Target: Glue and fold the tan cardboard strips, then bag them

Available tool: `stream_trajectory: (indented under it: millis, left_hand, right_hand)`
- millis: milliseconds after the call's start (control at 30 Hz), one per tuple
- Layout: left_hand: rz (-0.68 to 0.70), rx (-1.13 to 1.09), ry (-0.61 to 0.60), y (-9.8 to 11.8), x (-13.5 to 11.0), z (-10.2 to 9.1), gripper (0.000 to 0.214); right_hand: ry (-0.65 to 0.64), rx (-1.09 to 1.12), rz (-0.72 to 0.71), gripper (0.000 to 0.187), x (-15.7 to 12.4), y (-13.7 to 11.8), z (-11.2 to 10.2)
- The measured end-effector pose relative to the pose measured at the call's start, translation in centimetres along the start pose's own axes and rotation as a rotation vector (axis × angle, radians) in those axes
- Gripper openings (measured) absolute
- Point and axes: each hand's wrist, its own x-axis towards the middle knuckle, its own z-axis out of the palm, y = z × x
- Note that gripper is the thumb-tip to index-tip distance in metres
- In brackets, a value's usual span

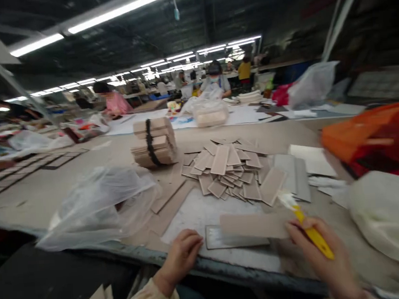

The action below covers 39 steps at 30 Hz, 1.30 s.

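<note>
My right hand [322, 254] is closed round a yellow-handled brush [308, 231] whose white bristles point up-left, and its fingertips touch the right end of a tan cardboard strip [253, 225]. That strip lies over a grey rectangular piece [225, 242] near the table's front edge. My left hand [183, 253] rests on the edge just left of the grey piece, fingers curled, nothing visible in it. Beyond lies a loose heap of tan strips [231, 172].
A bundle of strips tied with a black band [154, 142] stands behind the heap. A clear plastic bag [98, 205] lies at the left, a white bag [386, 214] and an orange bag [370, 134] at the right. Other people work at far tables.
</note>
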Motion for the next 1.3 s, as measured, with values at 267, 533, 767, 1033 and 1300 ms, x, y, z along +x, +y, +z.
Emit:
stream_trajectory:
  millis: [267,533,767,1033,1300]
  left_hand:
    - [0.323,0.234,-0.101,-1.0,0.7,0.3,0.026]
    - [0.369,0.247,-0.139,-0.8,0.9,0.3,0.028]
    - [0.416,0.215,-0.130,-1.0,1.1,0.4,0.026]
    - [0.438,0.193,-0.120,-1.2,1.0,0.4,0.029]
    - [0.435,0.195,-0.127,-1.2,1.0,0.5,0.030]
  right_hand:
    - [-0.142,0.149,0.195,0.033,-0.6,0.9,2.7]
    - [-0.199,0.107,0.198,0.031,-0.8,1.5,3.3]
    - [-0.233,0.071,0.197,0.030,-0.8,2.0,4.0]
    - [-0.248,0.030,0.141,0.025,-0.7,2.3,4.1]
    - [-0.246,-0.062,0.062,0.022,-0.7,2.5,4.2]
